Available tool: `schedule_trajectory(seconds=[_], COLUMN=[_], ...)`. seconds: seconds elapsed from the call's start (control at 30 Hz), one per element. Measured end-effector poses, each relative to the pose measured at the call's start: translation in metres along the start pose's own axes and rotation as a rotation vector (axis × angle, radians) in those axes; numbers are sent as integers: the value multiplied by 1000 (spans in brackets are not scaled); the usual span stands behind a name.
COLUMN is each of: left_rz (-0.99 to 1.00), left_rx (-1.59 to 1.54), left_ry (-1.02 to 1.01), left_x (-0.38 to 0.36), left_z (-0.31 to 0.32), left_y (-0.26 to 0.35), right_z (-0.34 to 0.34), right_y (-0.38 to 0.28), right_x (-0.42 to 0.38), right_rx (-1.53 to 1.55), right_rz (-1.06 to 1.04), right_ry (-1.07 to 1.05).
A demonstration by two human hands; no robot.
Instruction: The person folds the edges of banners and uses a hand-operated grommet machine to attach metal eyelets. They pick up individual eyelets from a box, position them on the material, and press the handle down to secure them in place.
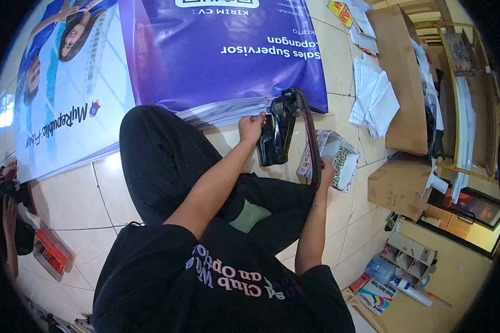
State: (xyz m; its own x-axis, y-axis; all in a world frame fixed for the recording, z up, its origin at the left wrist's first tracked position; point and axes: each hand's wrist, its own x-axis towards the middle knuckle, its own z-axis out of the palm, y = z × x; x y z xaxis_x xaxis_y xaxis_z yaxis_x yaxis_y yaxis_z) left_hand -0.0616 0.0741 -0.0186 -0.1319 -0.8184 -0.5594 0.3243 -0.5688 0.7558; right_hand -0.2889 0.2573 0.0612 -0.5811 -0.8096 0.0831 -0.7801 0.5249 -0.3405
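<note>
A black hand-lever press (278, 130) stands on the tiles at the edge of a purple printed banner (222, 72). My left hand (252, 127) is closed at the left side of the press, its fingertips by the banner's white edge; what they pinch is too small to make out. Wrapped round the end of the long curved lever is my right hand (326, 173). Beside the lever, an open box (347, 175) holds many small metal rings. A white banner part (72, 83) lies to the left.
Folded white sheets (374, 97) lie at the right, near cardboard boxes (400, 186) and a shelf (466, 111). Another person's hands (8, 208) show at the far left, above a red box (53, 252). A green cloth (250, 216) lies by my legs.
</note>
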Motion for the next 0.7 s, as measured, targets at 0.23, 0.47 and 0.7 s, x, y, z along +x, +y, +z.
schedule_trajectory(seconds=[0.23, 0.47, 0.7], left_rz=[-26, 8, 1], left_rx=[-9, -119, -66], left_ry=[32, 19, 11], left_x=[0, 4, 9], left_z=[4, 4, -1], left_y=[3, -3, -8], right_z=[-7, -31, -19], right_y=[15, -5, 20], right_x=[-5, -4, -9], right_rx=[-46, 253, 295], right_rz=[-48, 298, 154], right_ry=[241, 137, 216])
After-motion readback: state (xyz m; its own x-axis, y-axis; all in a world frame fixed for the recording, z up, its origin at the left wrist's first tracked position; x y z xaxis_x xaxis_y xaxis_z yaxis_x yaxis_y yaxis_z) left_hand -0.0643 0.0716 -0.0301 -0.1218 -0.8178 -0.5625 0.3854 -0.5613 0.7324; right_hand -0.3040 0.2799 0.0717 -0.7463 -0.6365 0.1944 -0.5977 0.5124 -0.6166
